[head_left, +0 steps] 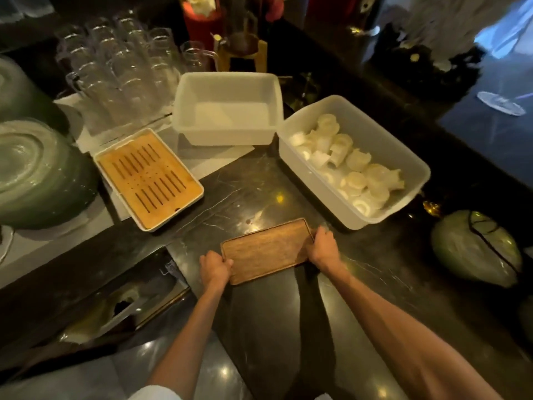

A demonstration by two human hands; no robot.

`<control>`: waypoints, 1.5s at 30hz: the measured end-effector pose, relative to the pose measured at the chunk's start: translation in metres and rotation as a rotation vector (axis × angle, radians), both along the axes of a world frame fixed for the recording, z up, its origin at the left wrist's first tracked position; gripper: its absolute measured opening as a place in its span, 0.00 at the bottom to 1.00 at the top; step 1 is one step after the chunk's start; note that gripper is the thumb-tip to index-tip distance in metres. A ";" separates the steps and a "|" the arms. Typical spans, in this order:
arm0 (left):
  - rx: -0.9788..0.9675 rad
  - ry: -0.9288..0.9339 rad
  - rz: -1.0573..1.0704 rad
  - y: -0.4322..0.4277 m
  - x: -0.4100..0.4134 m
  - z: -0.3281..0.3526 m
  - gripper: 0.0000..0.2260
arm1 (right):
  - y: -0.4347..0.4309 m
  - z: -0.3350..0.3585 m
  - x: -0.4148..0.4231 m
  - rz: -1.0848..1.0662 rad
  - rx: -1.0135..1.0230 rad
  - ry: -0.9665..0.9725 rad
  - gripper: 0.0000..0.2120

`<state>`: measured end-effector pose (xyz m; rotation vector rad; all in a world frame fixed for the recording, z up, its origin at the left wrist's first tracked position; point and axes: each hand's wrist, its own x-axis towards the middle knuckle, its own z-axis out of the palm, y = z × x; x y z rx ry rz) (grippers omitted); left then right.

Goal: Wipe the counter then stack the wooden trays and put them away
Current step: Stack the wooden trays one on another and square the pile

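Note:
A brown wooden tray (266, 249) lies near the front edge of the dark marble counter (230, 192). My left hand (215, 268) grips its left short end, and my right hand (323, 246) grips its right short end. Whether more than one tray is stacked there I cannot tell. A light slatted wooden tray in a white frame (148, 179) sits on the counter to the left, apart from both hands.
An empty white plastic bin (227, 108) stands behind the tray. A second white bin (354, 160) at the right holds several rolled white towels. Several glass mugs (121, 67) stand at the back left. Green glass bowls (31, 168) sit far left.

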<state>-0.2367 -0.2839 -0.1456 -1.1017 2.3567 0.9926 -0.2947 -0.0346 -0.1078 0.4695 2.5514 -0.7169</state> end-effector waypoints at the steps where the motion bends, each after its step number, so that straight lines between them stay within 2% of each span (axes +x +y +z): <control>1: -0.039 0.005 -0.039 0.003 0.002 0.001 0.09 | 0.009 -0.001 0.020 -0.045 -0.039 -0.018 0.16; 4: -0.049 0.028 -0.184 0.021 0.011 0.007 0.07 | 0.037 -0.001 0.093 -0.268 -0.203 -0.101 0.12; 5: 0.008 0.037 -0.201 0.027 0.015 0.007 0.04 | 0.045 -0.001 0.118 -0.374 -0.280 -0.117 0.09; 9: 0.295 0.050 -0.252 0.083 0.053 0.017 0.08 | 0.094 0.020 0.233 -0.853 -0.609 -0.006 0.10; 14: 0.524 0.007 -0.597 0.184 0.129 0.026 0.10 | 0.148 0.058 0.390 -1.225 -0.576 0.166 0.09; 19: 0.543 -0.062 -0.955 0.264 0.201 0.028 0.12 | 0.180 0.059 0.495 -1.509 -0.471 0.267 0.10; 24: 0.467 -0.017 -1.072 0.317 0.240 0.036 0.11 | 0.216 0.051 0.551 -1.541 -0.466 0.301 0.12; 28: 0.383 0.068 -1.082 0.359 0.264 0.043 0.11 | 0.262 0.050 0.573 -1.442 -0.479 0.336 0.13; 33: 0.230 0.138 -1.115 0.399 0.293 0.051 0.07 | 0.315 0.039 0.587 -1.294 -0.481 0.268 0.16; 40: 0.006 0.214 -1.185 0.401 0.300 0.043 0.09 | 0.325 0.029 0.582 -1.160 -0.489 0.248 0.19; 45: -0.021 0.191 -1.201 0.392 0.291 0.041 0.09 | 0.313 0.016 0.575 -1.121 -0.497 0.260 0.19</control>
